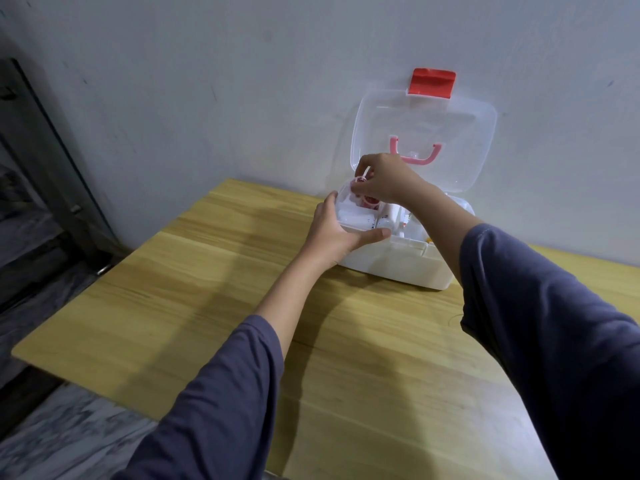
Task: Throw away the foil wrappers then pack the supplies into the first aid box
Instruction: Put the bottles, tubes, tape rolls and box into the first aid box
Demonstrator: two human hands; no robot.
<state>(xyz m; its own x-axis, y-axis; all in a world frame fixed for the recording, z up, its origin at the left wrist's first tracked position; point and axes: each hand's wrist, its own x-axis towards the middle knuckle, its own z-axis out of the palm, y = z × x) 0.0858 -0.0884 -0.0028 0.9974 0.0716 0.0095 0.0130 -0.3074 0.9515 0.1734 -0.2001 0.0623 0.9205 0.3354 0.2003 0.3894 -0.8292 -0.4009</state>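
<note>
I see one first aid box, and it sits at the back of the one wooden table, close to the wall. The box is white, and its clear lid stands open, with a pink handle and a red latch. Both my hands are at the box. My left hand holds its front left corner, fingers spread wide along the rim. My right hand is over the box, fingers pinched on a small pink and white thing. Inside lie white supplies; I cannot count them.
</note>
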